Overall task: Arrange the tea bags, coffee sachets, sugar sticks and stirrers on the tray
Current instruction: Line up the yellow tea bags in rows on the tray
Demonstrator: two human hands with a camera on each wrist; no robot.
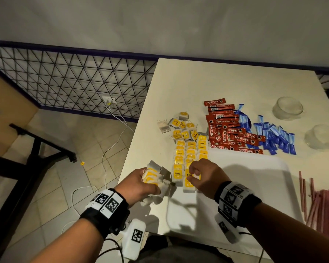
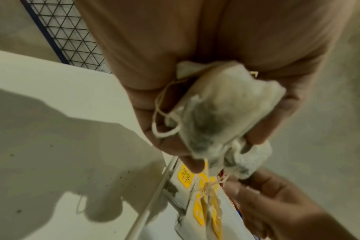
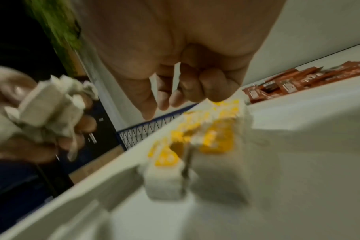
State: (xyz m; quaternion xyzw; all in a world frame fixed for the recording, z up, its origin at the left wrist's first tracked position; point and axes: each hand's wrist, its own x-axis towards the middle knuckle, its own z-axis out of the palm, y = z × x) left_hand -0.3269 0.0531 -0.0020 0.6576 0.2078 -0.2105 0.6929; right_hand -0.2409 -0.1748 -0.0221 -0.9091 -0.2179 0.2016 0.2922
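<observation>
My left hand (image 1: 150, 182) grips a bunch of tea bags (image 1: 153, 174) with yellow tags, just off the left rim of the white tray (image 1: 254, 177). In the left wrist view the held bags (image 2: 216, 113) fill the curled hand (image 2: 226, 151). Three rows of tea bags (image 1: 190, 154) lie on the tray's left part. Over the near end of those rows hovers my right hand (image 1: 190, 175), its fingers curled; the right wrist view shows nothing in that hand (image 3: 160, 105). Red coffee sachets (image 1: 234, 130), blue sugar sticks (image 1: 273, 137) and pink stirrers (image 1: 323, 205) lie on the table.
Loose tea bags (image 1: 180, 126) lie behind the tray. Two upturned glass bowls (image 1: 288, 108) (image 1: 323, 136) stand at the far right. The table's left edge (image 1: 133, 149) drops to a tiled floor with white cables (image 1: 110, 145) and a wire grid fence (image 1: 74, 78).
</observation>
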